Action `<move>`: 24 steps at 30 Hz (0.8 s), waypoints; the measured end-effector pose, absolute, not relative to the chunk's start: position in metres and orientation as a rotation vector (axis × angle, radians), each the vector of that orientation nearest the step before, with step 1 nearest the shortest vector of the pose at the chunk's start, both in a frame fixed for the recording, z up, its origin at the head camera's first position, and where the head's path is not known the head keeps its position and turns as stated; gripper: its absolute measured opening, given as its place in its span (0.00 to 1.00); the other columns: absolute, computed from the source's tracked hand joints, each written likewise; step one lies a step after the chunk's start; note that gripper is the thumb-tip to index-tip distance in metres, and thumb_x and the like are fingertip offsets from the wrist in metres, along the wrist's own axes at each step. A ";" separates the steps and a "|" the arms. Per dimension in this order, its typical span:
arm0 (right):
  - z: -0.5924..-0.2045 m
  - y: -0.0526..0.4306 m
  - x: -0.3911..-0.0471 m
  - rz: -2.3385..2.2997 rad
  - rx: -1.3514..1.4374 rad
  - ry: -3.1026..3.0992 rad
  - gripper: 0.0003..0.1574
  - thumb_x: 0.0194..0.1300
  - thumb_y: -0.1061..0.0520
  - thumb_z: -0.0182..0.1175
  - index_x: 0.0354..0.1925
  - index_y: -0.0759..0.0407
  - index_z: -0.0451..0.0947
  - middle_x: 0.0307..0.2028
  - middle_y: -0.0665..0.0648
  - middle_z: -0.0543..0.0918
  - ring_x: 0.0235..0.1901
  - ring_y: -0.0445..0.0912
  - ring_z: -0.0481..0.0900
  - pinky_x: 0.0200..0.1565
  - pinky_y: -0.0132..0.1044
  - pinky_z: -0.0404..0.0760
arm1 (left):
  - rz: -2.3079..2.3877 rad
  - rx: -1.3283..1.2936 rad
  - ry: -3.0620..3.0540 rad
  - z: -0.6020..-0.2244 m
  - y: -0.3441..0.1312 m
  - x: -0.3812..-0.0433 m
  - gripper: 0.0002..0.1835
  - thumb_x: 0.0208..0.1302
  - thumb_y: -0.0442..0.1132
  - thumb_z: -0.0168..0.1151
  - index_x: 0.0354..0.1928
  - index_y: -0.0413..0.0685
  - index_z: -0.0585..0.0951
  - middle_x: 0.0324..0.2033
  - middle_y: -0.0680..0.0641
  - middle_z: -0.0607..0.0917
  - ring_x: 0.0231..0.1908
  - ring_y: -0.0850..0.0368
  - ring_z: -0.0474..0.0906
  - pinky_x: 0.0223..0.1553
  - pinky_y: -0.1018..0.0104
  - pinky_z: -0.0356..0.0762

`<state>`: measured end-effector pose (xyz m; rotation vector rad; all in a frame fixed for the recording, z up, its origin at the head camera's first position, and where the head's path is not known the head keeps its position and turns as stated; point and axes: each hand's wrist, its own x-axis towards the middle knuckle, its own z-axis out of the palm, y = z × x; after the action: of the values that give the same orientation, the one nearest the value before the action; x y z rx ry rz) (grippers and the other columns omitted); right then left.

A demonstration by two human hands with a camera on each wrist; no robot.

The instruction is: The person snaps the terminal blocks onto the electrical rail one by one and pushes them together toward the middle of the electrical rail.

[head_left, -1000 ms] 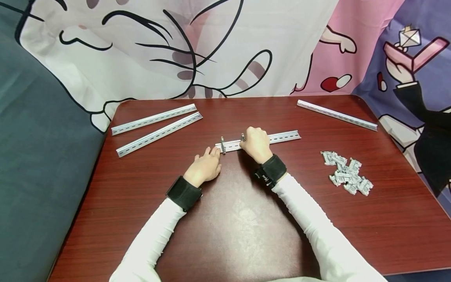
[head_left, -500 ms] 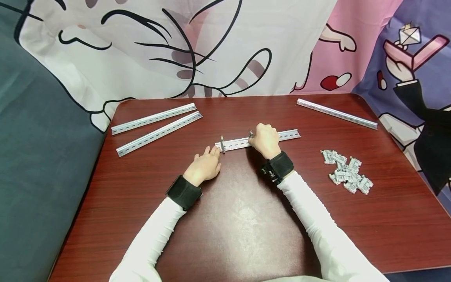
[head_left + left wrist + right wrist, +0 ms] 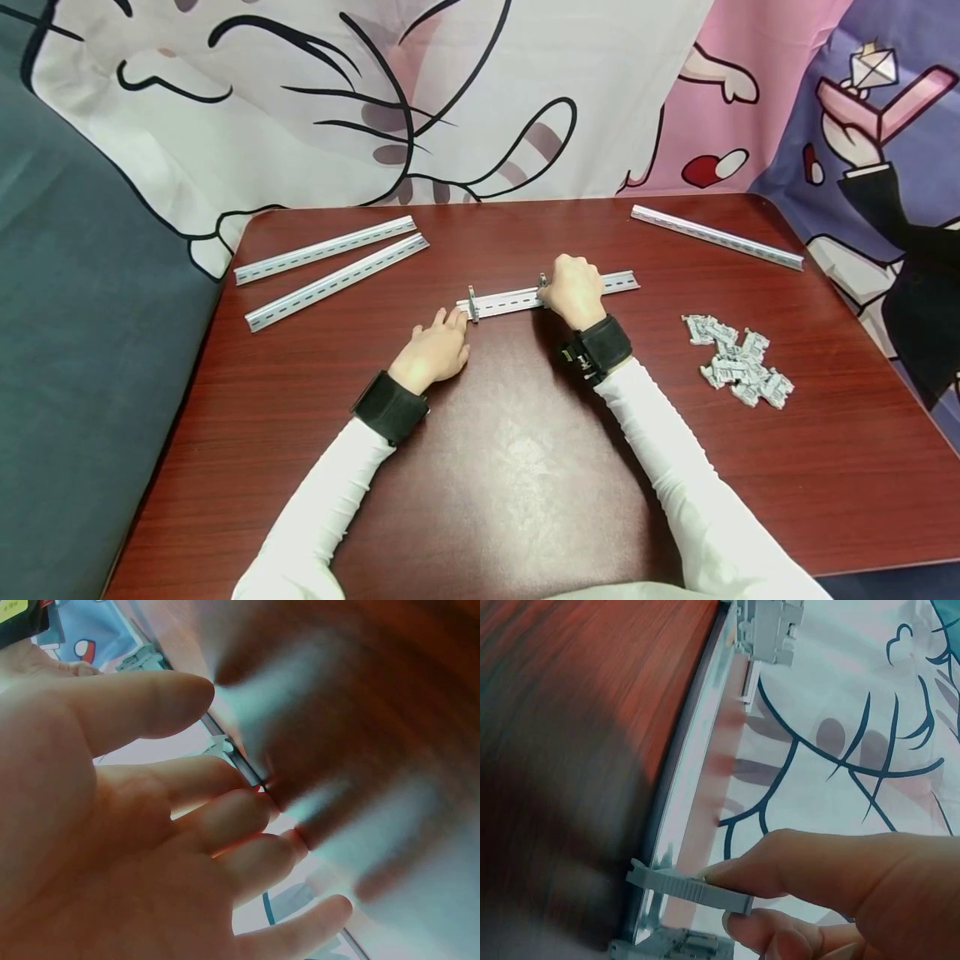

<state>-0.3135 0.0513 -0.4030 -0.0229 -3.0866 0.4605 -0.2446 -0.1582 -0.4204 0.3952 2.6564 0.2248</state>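
Bent right fingers (image 3: 810,866) pinch a grey clip (image 3: 694,889).

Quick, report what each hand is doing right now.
Left hand: open, fingers at the end of the slotted rail.
Right hand: closed, pinching a grey clip between thumb and finger.

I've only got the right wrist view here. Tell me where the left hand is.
Observer: In the head view, the left hand is at the left end of the worked rail.
Operator: Report any loose parts away from that rail.
Observer: A pile of grey pieces lies on the table, to the right of the right hand.
Operator: Now check the far right of the table.
Observer: A separate slotted rail lies there, slanting toward the right edge.
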 end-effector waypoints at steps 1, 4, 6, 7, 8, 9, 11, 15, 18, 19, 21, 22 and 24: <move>-0.403 0.052 -0.314 0.458 -0.019 -3.080 0.19 0.51 0.54 0.64 0.12 0.54 0.68 0.28 0.65 0.85 0.34 0.63 0.84 0.28 0.54 0.80 | 0.224 0.394 2.656 -0.420 -0.158 -0.245 0.34 0.75 0.44 0.45 0.75 0.38 0.50 0.76 0.40 0.51 0.76 0.41 0.45 0.68 0.37 0.56; -0.404 0.055 -0.314 0.467 -0.009 -3.056 0.19 0.50 0.54 0.65 0.11 0.54 0.68 0.27 0.64 0.85 0.33 0.64 0.84 0.29 0.55 0.80 | 0.224 0.388 2.649 -0.420 -0.158 -0.245 0.34 0.75 0.44 0.45 0.75 0.38 0.50 0.76 0.40 0.50 0.76 0.42 0.44 0.68 0.37 0.55; -0.404 0.056 -0.314 0.479 -0.007 -3.051 0.20 0.49 0.54 0.66 0.11 0.54 0.68 0.24 0.62 0.83 0.32 0.63 0.84 0.29 0.54 0.80 | 0.225 0.384 2.643 -0.420 -0.158 -0.245 0.34 0.75 0.44 0.45 0.75 0.38 0.49 0.76 0.40 0.50 0.76 0.42 0.44 0.68 0.37 0.55; -0.404 0.056 -0.314 0.482 -0.008 -3.049 0.20 0.49 0.54 0.66 0.10 0.54 0.68 0.22 0.60 0.81 0.32 0.62 0.84 0.29 0.54 0.80 | 0.225 0.384 2.642 -0.420 -0.158 -0.245 0.34 0.75 0.44 0.45 0.75 0.38 0.49 0.76 0.40 0.50 0.76 0.42 0.44 0.69 0.37 0.55; -0.404 0.057 -0.314 0.485 -0.009 -3.049 0.21 0.49 0.54 0.66 0.10 0.53 0.67 0.20 0.58 0.79 0.31 0.62 0.84 0.28 0.54 0.80 | 0.225 0.385 2.642 -0.420 -0.158 -0.245 0.34 0.75 0.44 0.44 0.75 0.38 0.49 0.76 0.40 0.50 0.76 0.42 0.44 0.69 0.37 0.55; -0.404 0.057 -0.314 0.486 -0.011 -3.051 0.21 0.49 0.54 0.66 0.09 0.53 0.67 0.19 0.57 0.77 0.31 0.62 0.83 0.28 0.54 0.80 | 0.224 0.387 2.642 -0.420 -0.158 -0.245 0.34 0.75 0.44 0.44 0.75 0.38 0.49 0.76 0.40 0.50 0.76 0.42 0.44 0.69 0.37 0.55; -0.403 0.057 -0.315 0.486 -0.018 -3.057 0.22 0.49 0.54 0.66 0.09 0.52 0.66 0.19 0.56 0.76 0.31 0.61 0.83 0.28 0.54 0.80 | 0.222 0.390 2.645 -0.420 -0.158 -0.245 0.34 0.75 0.44 0.44 0.75 0.38 0.49 0.76 0.40 0.50 0.76 0.41 0.44 0.68 0.37 0.55; -0.403 0.058 -0.315 0.479 -0.022 -3.064 0.21 0.48 0.54 0.67 0.10 0.53 0.67 0.22 0.60 0.81 0.33 0.63 0.84 0.29 0.55 0.80 | 0.218 0.393 2.650 -0.421 -0.158 -0.246 0.33 0.75 0.44 0.44 0.75 0.38 0.50 0.76 0.40 0.50 0.76 0.41 0.44 0.68 0.37 0.55; -0.403 0.060 -0.316 0.470 -0.029 -3.064 0.18 0.47 0.54 0.67 0.12 0.54 0.70 0.28 0.65 0.85 0.35 0.65 0.84 0.31 0.56 0.81 | 0.219 0.392 2.652 -0.421 -0.157 -0.246 0.33 0.75 0.44 0.44 0.75 0.38 0.50 0.76 0.40 0.50 0.76 0.41 0.44 0.68 0.37 0.56; -0.403 0.060 -0.316 0.468 -0.034 -3.065 0.18 0.47 0.53 0.68 0.13 0.55 0.70 0.29 0.66 0.85 0.36 0.65 0.84 0.32 0.57 0.81 | 0.220 0.392 2.653 -0.421 -0.157 -0.246 0.33 0.75 0.44 0.45 0.75 0.38 0.50 0.76 0.40 0.50 0.76 0.41 0.45 0.68 0.37 0.56; -0.403 0.061 -0.317 0.468 -0.038 -3.066 0.17 0.47 0.53 0.68 0.13 0.56 0.71 0.31 0.68 0.86 0.37 0.65 0.84 0.33 0.57 0.81 | 0.219 0.392 2.655 -0.420 -0.157 -0.245 0.34 0.75 0.44 0.45 0.75 0.38 0.50 0.76 0.40 0.50 0.76 0.41 0.45 0.68 0.37 0.56; -0.403 0.061 -0.317 0.470 -0.042 -3.068 0.18 0.47 0.53 0.68 0.13 0.56 0.70 0.32 0.68 0.86 0.37 0.65 0.84 0.33 0.57 0.81 | 0.219 0.390 2.654 -0.420 -0.157 -0.245 0.34 0.75 0.44 0.45 0.75 0.38 0.50 0.76 0.40 0.51 0.76 0.41 0.45 0.68 0.37 0.56; -0.403 0.061 -0.317 0.479 -0.040 -3.069 0.19 0.47 0.53 0.68 0.13 0.55 0.69 0.31 0.67 0.85 0.37 0.65 0.84 0.33 0.57 0.81 | 0.219 0.388 2.652 -0.419 -0.157 -0.245 0.34 0.75 0.44 0.45 0.75 0.38 0.50 0.76 0.40 0.50 0.76 0.41 0.45 0.68 0.37 0.56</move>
<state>-0.3172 0.0613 -0.4031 -0.0402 -3.0694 0.4790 -0.2451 -0.1571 -0.4195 0.3879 2.6525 0.2195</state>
